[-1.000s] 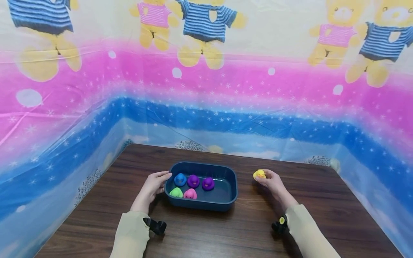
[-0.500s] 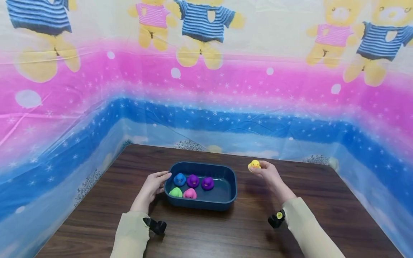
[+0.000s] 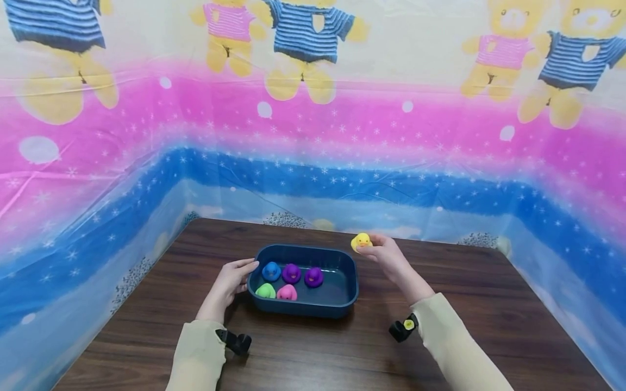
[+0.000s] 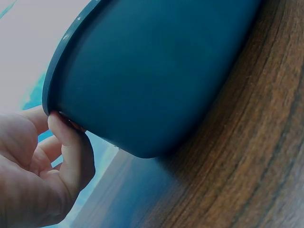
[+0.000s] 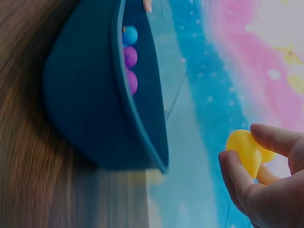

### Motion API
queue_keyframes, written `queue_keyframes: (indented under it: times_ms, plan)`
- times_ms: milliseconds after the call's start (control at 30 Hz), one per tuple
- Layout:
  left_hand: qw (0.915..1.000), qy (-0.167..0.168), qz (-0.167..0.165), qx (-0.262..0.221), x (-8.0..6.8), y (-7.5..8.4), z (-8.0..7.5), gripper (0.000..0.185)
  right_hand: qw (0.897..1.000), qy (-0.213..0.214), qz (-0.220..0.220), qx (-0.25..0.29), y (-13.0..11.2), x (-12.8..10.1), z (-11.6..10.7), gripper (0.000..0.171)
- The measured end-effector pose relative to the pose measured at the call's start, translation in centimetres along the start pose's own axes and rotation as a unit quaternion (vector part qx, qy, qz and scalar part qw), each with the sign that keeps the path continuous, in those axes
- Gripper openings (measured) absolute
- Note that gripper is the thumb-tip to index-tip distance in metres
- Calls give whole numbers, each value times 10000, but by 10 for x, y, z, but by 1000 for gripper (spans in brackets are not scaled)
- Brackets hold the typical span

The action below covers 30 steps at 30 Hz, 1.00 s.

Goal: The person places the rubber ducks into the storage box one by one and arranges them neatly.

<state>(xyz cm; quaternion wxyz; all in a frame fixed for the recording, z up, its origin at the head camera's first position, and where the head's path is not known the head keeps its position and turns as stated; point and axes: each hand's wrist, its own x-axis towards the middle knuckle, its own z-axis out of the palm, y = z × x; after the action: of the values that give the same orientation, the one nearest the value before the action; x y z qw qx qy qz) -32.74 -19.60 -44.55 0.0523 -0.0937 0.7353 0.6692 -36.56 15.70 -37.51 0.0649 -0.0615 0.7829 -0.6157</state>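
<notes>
My right hand [image 3: 391, 259] pinches a yellow toy duck [image 3: 361, 243] by its side, held up beyond the right back corner of a dark blue plastic tub [image 3: 305, 310]. In the right wrist view the fingertips and thumb close on the duck [image 5: 244, 147] from opposite sides. My left hand [image 3: 230, 285] grips the tub's left end, thumb and fingers at the rim; the left wrist view shows this hand [image 4: 52, 166] right at the rim's corner. Inside the tub sit a blue duck [image 3: 271, 271], two purple ducks [image 3: 291, 273], a green duck [image 3: 265, 291] and a pink duck [image 3: 287, 292].
The tub stands on a dark wood-grain table [image 3: 303, 358]. A patterned cloth curtain [image 3: 313, 184] with bears hangs close around the table's back and sides. Each wrist carries a small black camera [image 3: 402, 329].
My right hand has lifted the yellow duck and carried it left, towards the tub's back right corner. The left hand has stayed on the tub's left rim.
</notes>
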Motion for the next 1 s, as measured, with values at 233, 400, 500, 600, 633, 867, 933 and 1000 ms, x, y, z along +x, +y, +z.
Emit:
queue_keyframes:
  times_ms: [233,400,500,600,633,867,933,1000]
  plan:
    - [10000,23,-7,-2,0,0,0,53,9997,-220,-29,70,-6,-3,31,45]
    - [10000,21,7,20,-2,0,0,53,9996,-261,44,59,-2,-3,52,40]
    - [10000,20,25,10,-2,0,-1,53,9995,-286,131,20,2,-4,63,38]
    - [10000,18,26,1,-2,1,0,53,9990,-386,203,-80,6,-5,71,37]
    - [10000,22,20,-4,-2,1,0,52,9988,-420,246,-112,8,-5,73,36]
    - [10000,33,28,57,-2,1,0,51,9965,-549,428,-469,15,-9,84,35]
    - [10000,35,41,58,-2,1,0,51,9956,-572,416,-607,17,-9,86,35]
    - [10000,28,56,60,-2,1,-1,51,9949,-582,464,-686,19,-10,87,35]
